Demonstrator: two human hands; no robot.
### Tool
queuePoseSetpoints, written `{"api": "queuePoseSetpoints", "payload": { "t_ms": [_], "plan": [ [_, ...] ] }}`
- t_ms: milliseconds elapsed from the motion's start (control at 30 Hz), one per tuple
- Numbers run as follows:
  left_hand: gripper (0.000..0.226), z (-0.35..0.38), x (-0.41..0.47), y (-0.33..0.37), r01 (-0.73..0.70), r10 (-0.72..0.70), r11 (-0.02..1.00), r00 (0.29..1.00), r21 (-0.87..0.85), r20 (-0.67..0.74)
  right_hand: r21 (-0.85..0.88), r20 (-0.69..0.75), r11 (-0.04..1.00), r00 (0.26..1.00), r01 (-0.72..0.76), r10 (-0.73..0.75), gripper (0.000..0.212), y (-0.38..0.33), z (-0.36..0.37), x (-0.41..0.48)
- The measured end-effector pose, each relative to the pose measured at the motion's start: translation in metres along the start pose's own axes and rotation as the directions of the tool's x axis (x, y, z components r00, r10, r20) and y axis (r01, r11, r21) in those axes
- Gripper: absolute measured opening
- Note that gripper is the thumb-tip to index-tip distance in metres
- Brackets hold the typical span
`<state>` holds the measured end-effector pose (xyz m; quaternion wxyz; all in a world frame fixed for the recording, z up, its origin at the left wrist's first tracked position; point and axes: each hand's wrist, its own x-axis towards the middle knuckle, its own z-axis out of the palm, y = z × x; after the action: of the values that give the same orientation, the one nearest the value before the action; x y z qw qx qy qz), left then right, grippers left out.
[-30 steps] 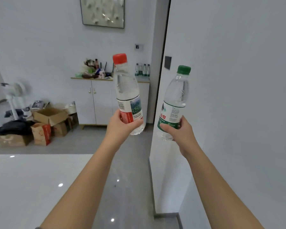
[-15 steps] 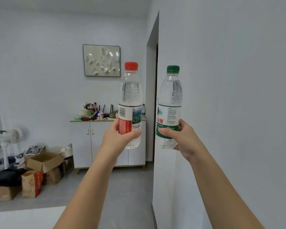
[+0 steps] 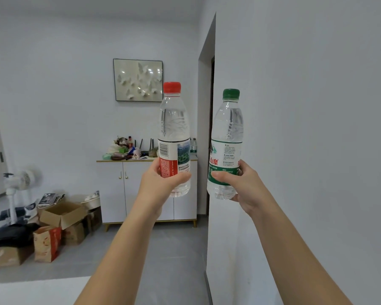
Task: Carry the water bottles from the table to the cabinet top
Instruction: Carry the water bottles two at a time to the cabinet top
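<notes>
While each hand's fingers clench one upright, water-filled bottle, red-capped bottle (image 3: 174, 137) left, green-capped bottle (image 3: 227, 144) right.

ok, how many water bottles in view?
4 at least. Red-capped bottle in the left hand, green-capped bottle in the right hand, and two small bottles on the cabinet top. The held bottle may hide more.
</notes>
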<state>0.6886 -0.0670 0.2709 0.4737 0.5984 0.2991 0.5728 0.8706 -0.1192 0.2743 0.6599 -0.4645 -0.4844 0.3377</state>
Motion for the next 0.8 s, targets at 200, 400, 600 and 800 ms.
{"api": "queuePoseSetpoints", "payload": {
  "t_ms": [200, 400, 600, 800],
  "plan": [
    [0.048, -0.009, 0.023, -0.006, 0.024, -0.024, 1.0, 1.0, -0.006, 0.001, 0.028, 0.005, 1.0, 1.0, 0.004, -0.005, 0.042, 0.011, 0.01, 0.017],
    [0.048, -0.012, 0.055, -0.026, 0.053, -0.053, 0.999, 0.998, -0.005, -0.039, 0.002, 0.016, 1.0, 1.0, -0.009, 0.009, 0.05, 0.028, 0.015, 0.048],
    [0.054, -0.009, 0.108, -0.058, 0.075, -0.073, 0.997, 0.993, 0.014, -0.089, -0.036, 0.009, 0.999, 1.0, 0.015, -0.014, 0.052, 0.064, 0.019, 0.109],
    [0.046, -0.002, 0.179, -0.097, 0.039, -0.03, 0.998, 0.988, 0.053, -0.149, -0.017, 0.033, 0.998, 0.998, 0.057, -0.056, 0.059, 0.107, 0.02, 0.195]
  ]
}}
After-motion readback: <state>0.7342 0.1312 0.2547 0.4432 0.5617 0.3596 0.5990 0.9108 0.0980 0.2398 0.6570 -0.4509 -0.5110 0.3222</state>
